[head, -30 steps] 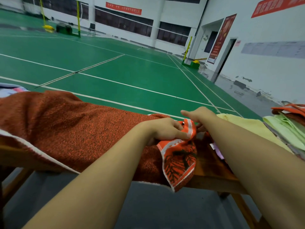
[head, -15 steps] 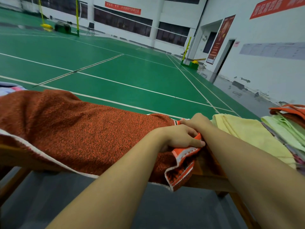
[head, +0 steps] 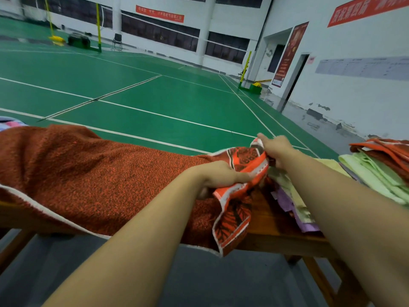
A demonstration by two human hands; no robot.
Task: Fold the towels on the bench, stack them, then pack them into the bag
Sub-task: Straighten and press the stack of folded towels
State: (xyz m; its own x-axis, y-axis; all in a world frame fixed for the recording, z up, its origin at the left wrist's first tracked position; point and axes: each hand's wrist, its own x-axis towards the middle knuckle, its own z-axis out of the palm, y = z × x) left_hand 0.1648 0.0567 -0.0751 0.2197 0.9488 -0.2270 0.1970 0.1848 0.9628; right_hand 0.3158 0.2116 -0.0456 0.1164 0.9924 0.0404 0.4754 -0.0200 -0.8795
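- I have my left hand (head: pixel 218 176) curled round the near corner of the big rust-orange terry towel (head: pixel 93 173), thumb pinching its white-edged, leaf-printed hem.
- My right hand (head: pixel 277 149) grips the far corner of that same hem, fingers bunched in the cloth, forefinger stretched out past it.
- Between my two hands the printed border stands raised and crumpled; below my left hand a flap of it hangs over the front edge of the brown wooden bench (head: pixel 276 238).
- The rest of the towel lies spread along the bench to my left.
- Under my right forearm lie a pale yellow towel (head: pixel 303 209) and a lilac towel (head: pixel 307 226).
- Further right sits a pile of light green towels (head: pixel 371 176) with an orange towel (head: pixel 385 149) on top.
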